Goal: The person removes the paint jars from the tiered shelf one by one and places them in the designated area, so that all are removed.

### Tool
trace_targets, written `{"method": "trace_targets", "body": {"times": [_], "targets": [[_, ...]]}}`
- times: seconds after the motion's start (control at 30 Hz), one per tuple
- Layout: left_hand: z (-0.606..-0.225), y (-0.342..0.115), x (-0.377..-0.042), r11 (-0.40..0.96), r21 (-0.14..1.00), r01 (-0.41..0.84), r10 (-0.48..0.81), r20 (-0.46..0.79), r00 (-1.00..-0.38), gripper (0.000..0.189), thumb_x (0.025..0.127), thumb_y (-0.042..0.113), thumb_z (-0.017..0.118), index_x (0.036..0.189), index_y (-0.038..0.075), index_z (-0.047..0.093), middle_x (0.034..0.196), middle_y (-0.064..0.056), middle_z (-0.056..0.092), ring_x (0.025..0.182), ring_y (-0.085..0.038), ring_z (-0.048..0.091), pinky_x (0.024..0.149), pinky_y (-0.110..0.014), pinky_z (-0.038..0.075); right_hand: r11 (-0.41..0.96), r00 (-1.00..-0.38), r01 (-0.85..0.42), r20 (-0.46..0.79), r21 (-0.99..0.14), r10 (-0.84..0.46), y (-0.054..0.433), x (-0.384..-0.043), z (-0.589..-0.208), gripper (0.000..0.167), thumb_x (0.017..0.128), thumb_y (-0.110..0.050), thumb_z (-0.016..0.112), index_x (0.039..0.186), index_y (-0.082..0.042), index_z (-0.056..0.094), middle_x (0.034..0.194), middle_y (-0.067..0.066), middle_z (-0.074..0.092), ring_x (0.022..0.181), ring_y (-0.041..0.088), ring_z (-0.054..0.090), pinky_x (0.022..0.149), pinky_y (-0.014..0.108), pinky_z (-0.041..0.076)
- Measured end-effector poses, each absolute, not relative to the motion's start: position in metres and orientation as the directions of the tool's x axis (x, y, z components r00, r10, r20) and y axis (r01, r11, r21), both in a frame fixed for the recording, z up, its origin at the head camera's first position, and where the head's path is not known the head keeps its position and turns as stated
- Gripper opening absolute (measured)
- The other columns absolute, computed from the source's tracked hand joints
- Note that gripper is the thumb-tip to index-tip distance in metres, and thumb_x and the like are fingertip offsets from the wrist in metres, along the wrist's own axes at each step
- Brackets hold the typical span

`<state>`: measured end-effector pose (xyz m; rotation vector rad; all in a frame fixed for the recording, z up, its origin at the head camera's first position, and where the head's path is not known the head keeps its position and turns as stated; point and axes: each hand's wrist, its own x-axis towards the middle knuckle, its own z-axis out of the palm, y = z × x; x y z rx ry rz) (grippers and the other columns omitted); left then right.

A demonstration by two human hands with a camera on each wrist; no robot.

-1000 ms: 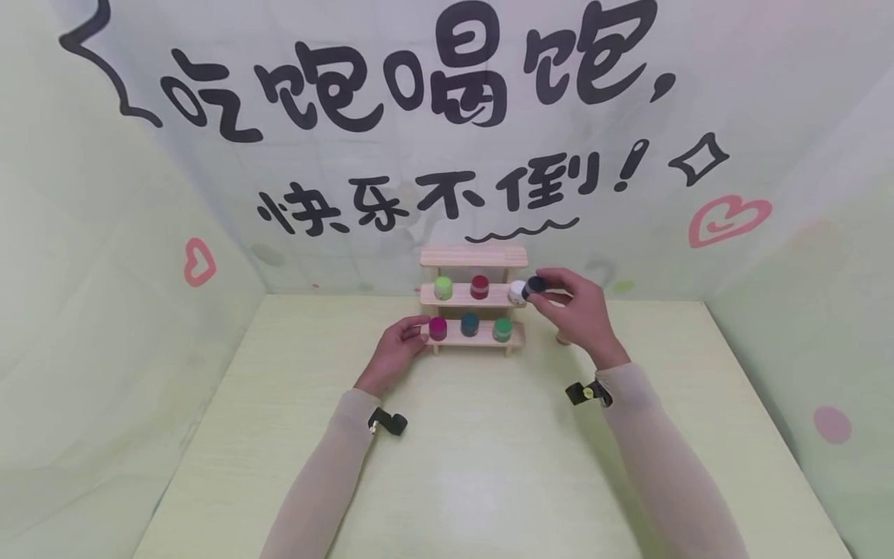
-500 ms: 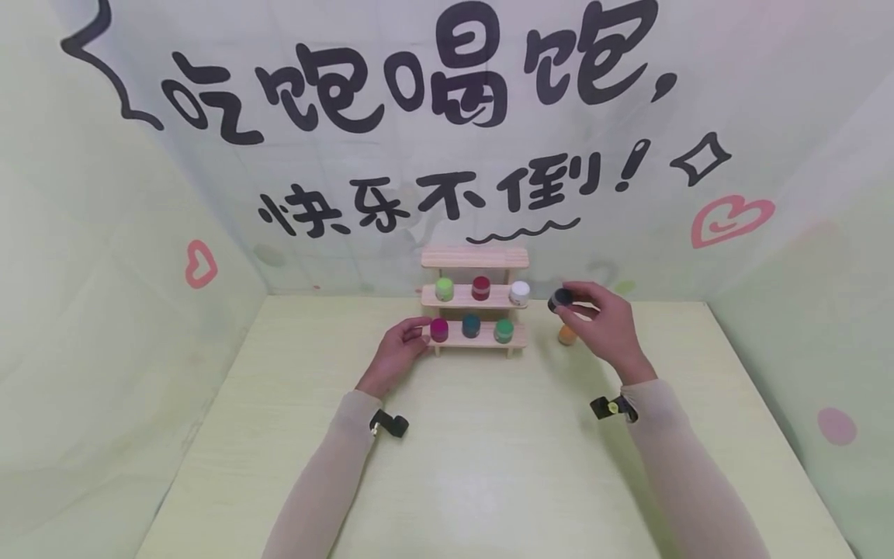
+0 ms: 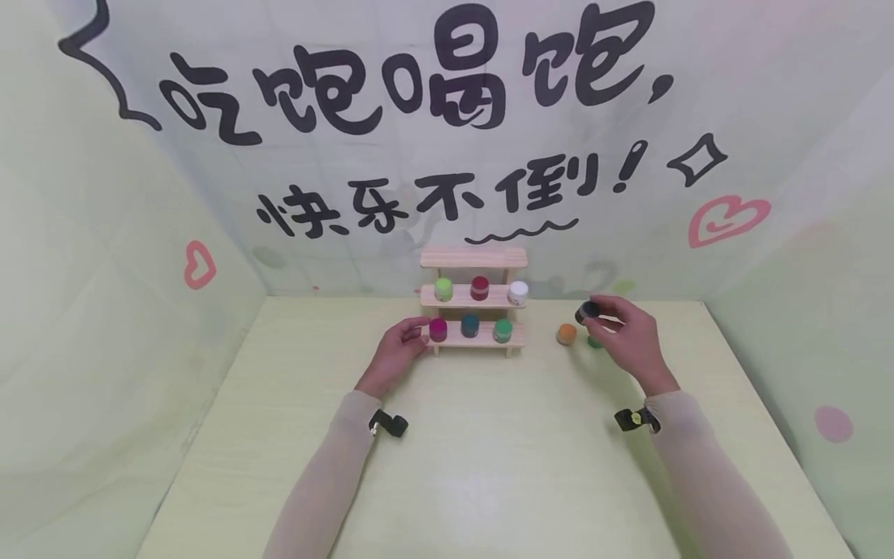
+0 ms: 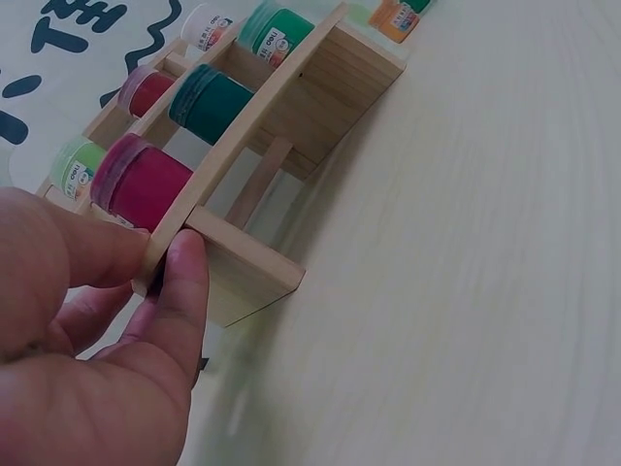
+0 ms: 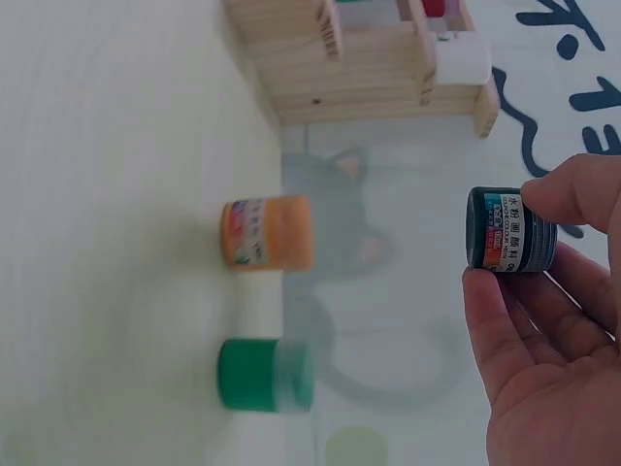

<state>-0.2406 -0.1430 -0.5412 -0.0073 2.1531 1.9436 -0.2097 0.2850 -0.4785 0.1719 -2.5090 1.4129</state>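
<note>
A three-step wooden rack [image 3: 475,296] stands at the back of the table. My left hand [image 3: 395,353] pinches the left end of its lowest shelf between thumb and fingers, beside a magenta paint jar [image 4: 146,183]. In my right hand [image 3: 632,338] a black paint jar [image 5: 507,230] is held up off the table, pinched between thumb and fingers. Below and near it, an orange paint jar [image 3: 566,335] and a green paint jar [image 5: 264,375] stand on the table; in the head view the hand partly hides the green one.
The lowest shelf also carries a teal jar [image 3: 470,325] and a green-lidded jar [image 3: 503,331]. A lime jar [image 3: 443,289], a red jar [image 3: 479,288] and a white jar [image 3: 518,293] sit on the middle shelf. A printed cloth [image 3: 335,171] hangs behind the table.
My right hand has moved right with the black jar, away from the white jar on the rack, uncovering the orange jar. The left hand has stayed at the rack.
</note>
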Motion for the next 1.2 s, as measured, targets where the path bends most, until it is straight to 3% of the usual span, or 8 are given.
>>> {"method": "trace_targets", "body": {"times": [0.4, 0.5, 0.93, 1.0, 1.07, 1.13, 1.2], "targets": [[-0.533, -0.143, -0.243, 0.103, 0.981, -0.162, 0.161, -0.177, -0.971, 0.043, 0.101, 0.006, 0.066, 0.143, 0.012, 0.063, 0.131, -0.015, 0.064, 0.117, -0.023, 0.064, 0.101, -0.032, 0.061, 0.584, -0.965, -0.136, 0.242, -0.800, 0.105, 0.319, -0.214, -0.503, 0.045, 0.100, -0.019, 0.074, 0.139, 0.001, 0.064, 0.133, 0.026, 0.069, 0.105, -0.018, 0.054, 0.088, 0.001, 0.051], [-0.532, -0.142, -0.244, 0.083, 0.983, -0.166, 0.169, -0.179, -0.969, 0.044, 0.101, 0.003, 0.065, 0.144, 0.011, 0.062, 0.129, -0.017, 0.064, 0.114, -0.023, 0.064, 0.102, -0.034, 0.061, 0.593, -0.967, -0.105, 0.222, -0.798, 0.127, 0.327, -0.213, -0.507, 0.045, 0.100, -0.019, 0.073, 0.140, 0.001, 0.063, 0.135, 0.027, 0.069, 0.107, -0.014, 0.057, 0.088, 0.001, 0.051], [-0.536, -0.141, -0.243, 0.092, 0.983, -0.156, 0.166, -0.170, -0.971, 0.046, 0.099, 0.004, 0.065, 0.144, 0.013, 0.063, 0.130, -0.015, 0.065, 0.117, -0.023, 0.064, 0.099, -0.031, 0.062, 0.650, -0.972, -0.014, 0.163, -0.759, 0.169, 0.352, -0.204, -0.520, 0.050, 0.102, -0.028, 0.071, 0.143, -0.001, 0.062, 0.135, 0.025, 0.069, 0.103, -0.017, 0.051, 0.085, -0.002, 0.048], [-0.537, -0.142, -0.242, 0.099, 0.982, -0.159, 0.161, -0.173, -0.972, 0.046, 0.099, 0.004, 0.065, 0.144, 0.014, 0.063, 0.132, -0.015, 0.065, 0.119, -0.024, 0.064, 0.099, -0.030, 0.062, 0.673, -0.974, -0.004, 0.156, -0.740, 0.165, 0.355, -0.204, -0.522, 0.050, 0.102, -0.029, 0.071, 0.143, -0.001, 0.062, 0.135, 0.025, 0.070, 0.106, -0.006, 0.061, 0.083, -0.002, 0.047], [-0.537, -0.142, -0.242, 0.107, 0.981, -0.163, 0.157, -0.179, -0.971, 0.045, 0.100, 0.005, 0.066, 0.144, 0.015, 0.063, 0.135, -0.015, 0.064, 0.123, -0.026, 0.063, 0.100, -0.030, 0.061, 0.692, -0.975, 0.009, 0.147, -0.722, 0.165, 0.357, -0.204, -0.524, 0.050, 0.101, -0.028, 0.071, 0.142, -0.001, 0.062, 0.134, 0.026, 0.070, 0.110, 0.014, 0.071, 0.081, 0.000, 0.046], [-0.536, -0.143, -0.241, 0.117, 0.978, -0.171, 0.152, -0.188, -0.970, 0.045, 0.099, 0.006, 0.066, 0.143, 0.016, 0.063, 0.138, -0.014, 0.064, 0.127, -0.027, 0.061, 0.100, -0.029, 0.061, 0.705, -0.978, 0.023, 0.132, -0.709, 0.164, 0.359, -0.203, -0.526, 0.049, 0.101, -0.027, 0.071, 0.142, 0.000, 0.063, 0.133, 0.027, 0.070, 0.113, 0.036, 0.073, 0.079, 0.004, 0.045], [-0.537, -0.144, -0.240, 0.121, 0.977, -0.178, 0.149, -0.195, -0.969, 0.045, 0.099, 0.006, 0.066, 0.143, 0.016, 0.064, 0.140, -0.014, 0.063, 0.129, -0.027, 0.061, 0.101, -0.030, 0.061, 0.706, -0.981, 0.034, 0.113, -0.707, 0.160, 0.361, -0.203, -0.528, 0.050, 0.101, -0.027, 0.071, 0.141, 0.001, 0.062, 0.132, 0.029, 0.069, 0.117, 0.048, 0.069, 0.079, 0.009, 0.045]]}}
